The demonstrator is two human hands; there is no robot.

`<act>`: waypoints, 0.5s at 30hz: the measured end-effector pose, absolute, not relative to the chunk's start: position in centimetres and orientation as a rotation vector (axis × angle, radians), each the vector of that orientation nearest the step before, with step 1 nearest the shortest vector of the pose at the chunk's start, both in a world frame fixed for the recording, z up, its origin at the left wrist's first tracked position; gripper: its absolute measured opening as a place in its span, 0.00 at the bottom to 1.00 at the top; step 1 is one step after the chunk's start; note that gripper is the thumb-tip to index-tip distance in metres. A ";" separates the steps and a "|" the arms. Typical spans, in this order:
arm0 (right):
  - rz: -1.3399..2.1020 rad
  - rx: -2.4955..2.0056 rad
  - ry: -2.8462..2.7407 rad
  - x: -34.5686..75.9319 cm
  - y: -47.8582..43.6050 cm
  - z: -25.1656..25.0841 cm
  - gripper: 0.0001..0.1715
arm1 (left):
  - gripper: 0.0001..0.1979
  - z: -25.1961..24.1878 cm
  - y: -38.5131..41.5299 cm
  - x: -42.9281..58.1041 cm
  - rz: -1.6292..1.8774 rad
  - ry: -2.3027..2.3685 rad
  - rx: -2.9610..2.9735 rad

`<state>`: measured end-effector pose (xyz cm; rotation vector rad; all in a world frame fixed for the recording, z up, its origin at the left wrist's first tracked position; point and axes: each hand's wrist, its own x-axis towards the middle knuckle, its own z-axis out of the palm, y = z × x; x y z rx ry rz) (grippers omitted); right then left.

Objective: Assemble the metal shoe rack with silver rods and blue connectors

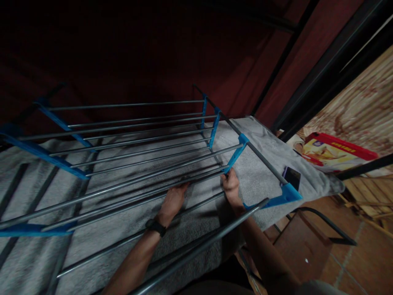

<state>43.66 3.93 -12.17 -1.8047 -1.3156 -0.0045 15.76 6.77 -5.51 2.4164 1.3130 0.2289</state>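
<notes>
A rack of grey metal tubes [138,170] joined by blue plastic brackets lies on its side across a grey cloth. My left hand [174,200], with a dark watch on the wrist, is closed at the middle of a lower tube, its fingertips partly hidden behind it. At that tube's right end my right hand [231,185] grips the lower tip of a blue bracket [236,157], where the tubes enter. Closer to me, another blue bracket [284,196] has a tube [227,233] running from it beneath my view, passing over my right forearm.
The grey cloth [254,164] covers the surface below the rack. A phone [291,177] lies near its right edge, with a red and yellow box [336,151] beyond. A dark metal frame [310,78] rises at the right. A chair [302,241] stands on the tiled floor.
</notes>
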 end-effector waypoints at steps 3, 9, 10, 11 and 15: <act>0.015 -1.800 -1.284 43.5 3.9 -12.0 0.14 | 0.23 -5.6 6.9 15.8 0.234 1.304 2.406; 0.044 -1.782 -1.255 43.5 4.1 -12.1 0.11 | 0.24 -5.9 7.0 15.7 0.207 1.313 2.384; 0.047 -1.778 -1.252 43.6 4.1 -12.1 0.11 | 0.24 -6.0 7.1 15.7 0.205 1.307 2.387; 0.050 -1.774 -1.249 43.6 4.1 -12.2 0.10 | 0.25 -6.0 7.1 15.6 0.210 1.299 2.391; 0.057 -1.752 -1.242 43.5 4.2 -12.1 0.10 | 0.25 -5.9 7.1 15.6 0.235 1.284 2.402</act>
